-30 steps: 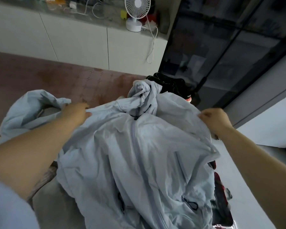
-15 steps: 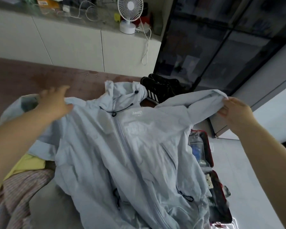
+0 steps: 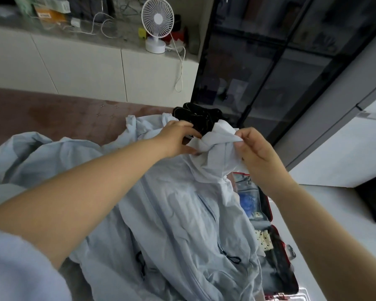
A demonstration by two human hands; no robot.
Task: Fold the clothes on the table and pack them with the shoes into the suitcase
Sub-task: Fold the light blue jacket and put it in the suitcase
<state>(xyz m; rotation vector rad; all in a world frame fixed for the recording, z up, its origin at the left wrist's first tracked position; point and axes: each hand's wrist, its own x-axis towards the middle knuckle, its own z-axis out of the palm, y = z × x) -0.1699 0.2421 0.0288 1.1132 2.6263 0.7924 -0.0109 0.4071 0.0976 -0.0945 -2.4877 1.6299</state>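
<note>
A pale blue zip jacket (image 3: 178, 209) lies spread across the table in front of me. My right hand (image 3: 252, 153) pinches the bunched end of its right sleeve (image 3: 217, 135) and lifts it above the jacket. My left hand (image 3: 178, 137) has crossed over to the same sleeve end, its thumb and fingers closing on the fabric. Black shoes (image 3: 195, 118) sit just behind both hands, partly hidden by them. A red suitcase (image 3: 267, 205) lies open at the right, below the table edge, with several items inside.
The reddish-brown table (image 3: 63, 114) stretches to the left and back. White cabinets (image 3: 96, 68) stand behind it, with a white desk fan (image 3: 157, 22) and cables on top. A dark glass cabinet (image 3: 269, 61) is at the back right. Pale floor (image 3: 313, 205) lies right of the suitcase.
My hands held the jacket spread wide by its shoulders; now the left hand has moved right to meet the right hand at the bunched sleeve end. The jacket body has settled on the table.
</note>
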